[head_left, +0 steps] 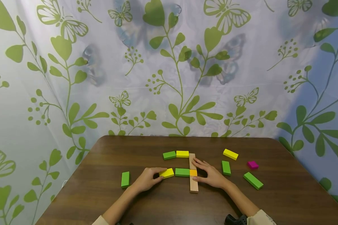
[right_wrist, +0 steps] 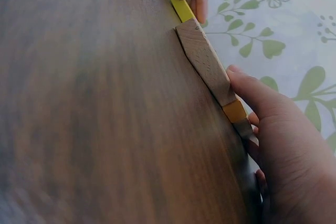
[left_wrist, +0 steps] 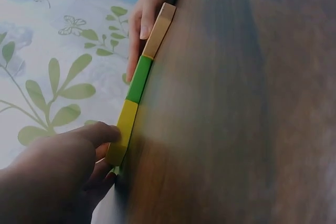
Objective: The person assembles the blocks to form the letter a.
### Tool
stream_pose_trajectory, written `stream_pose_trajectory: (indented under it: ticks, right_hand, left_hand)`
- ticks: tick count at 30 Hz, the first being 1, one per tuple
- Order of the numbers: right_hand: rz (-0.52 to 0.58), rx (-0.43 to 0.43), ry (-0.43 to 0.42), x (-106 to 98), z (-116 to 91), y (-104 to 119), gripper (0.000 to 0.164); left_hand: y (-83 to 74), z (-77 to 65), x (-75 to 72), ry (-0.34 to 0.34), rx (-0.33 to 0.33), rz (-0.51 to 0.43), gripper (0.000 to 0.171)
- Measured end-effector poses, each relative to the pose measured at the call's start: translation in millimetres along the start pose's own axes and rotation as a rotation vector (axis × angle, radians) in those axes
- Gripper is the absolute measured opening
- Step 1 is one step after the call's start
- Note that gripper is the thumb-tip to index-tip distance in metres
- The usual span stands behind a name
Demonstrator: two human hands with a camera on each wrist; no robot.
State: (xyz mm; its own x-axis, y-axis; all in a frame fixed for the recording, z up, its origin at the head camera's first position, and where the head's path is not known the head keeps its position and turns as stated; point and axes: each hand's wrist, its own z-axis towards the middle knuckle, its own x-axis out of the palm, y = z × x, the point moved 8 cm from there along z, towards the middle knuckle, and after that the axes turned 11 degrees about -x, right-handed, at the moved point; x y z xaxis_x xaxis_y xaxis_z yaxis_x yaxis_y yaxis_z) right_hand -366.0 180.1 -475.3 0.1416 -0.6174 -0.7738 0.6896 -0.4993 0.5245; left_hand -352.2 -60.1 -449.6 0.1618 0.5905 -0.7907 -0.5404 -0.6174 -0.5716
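Note:
My left hand [head_left: 147, 178] pinches a yellow block [head_left: 167, 173] between thumb and fingers. In the left wrist view that yellow block [left_wrist: 124, 127] lies end-on close to a green block [left_wrist: 140, 80]. The green block [head_left: 182, 172] meets a small orange block [head_left: 193, 172], which sits between two plain wooden blocks, one far [head_left: 192, 158] and one near [head_left: 194, 185]. My right hand [head_left: 211, 176] rests at the right side of this wooden row, its fairly straight fingers on the far wooden block and its thumb by the near one. The right wrist view shows the thumb beside the orange block [right_wrist: 234, 110].
Behind the row lie a green block [head_left: 169, 155] and a yellow block [head_left: 182, 154]. Another green block [head_left: 125, 179] is at the left. To the right are a yellow block [head_left: 230, 154], green blocks [head_left: 226, 167] and a magenta block [head_left: 253, 165]. A patterned curtain [head_left: 140, 78] hangs behind the table.

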Motion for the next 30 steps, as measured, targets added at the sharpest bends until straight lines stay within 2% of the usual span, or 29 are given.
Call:
stream_pose_trajectory:
  ticks: [14,19,25,30]
  right_hand:
    - [0.012,-0.038,-0.004,0,-1,4,0.072]
    - [0.010,-0.028,-0.002,-1,-1,4,0.073]
    - [0.010,-0.025,-0.009,-2,0,5,0.073]
    - [0.001,-0.048,-0.006,0,0,6,0.072]
  left_hand:
    - [0.1,1.6,5.7,0.006,-0.003,0.008,0.038]
    - [-0.6,2.0,5.7,0.003,-0.004,0.009,0.038]
    - [-2.5,0.7,1.7,-0.014,-0.014,0.001,0.043]
    - [-2.0,-8.9,-7.0,-0.045,-0.020,0.000,0.045]
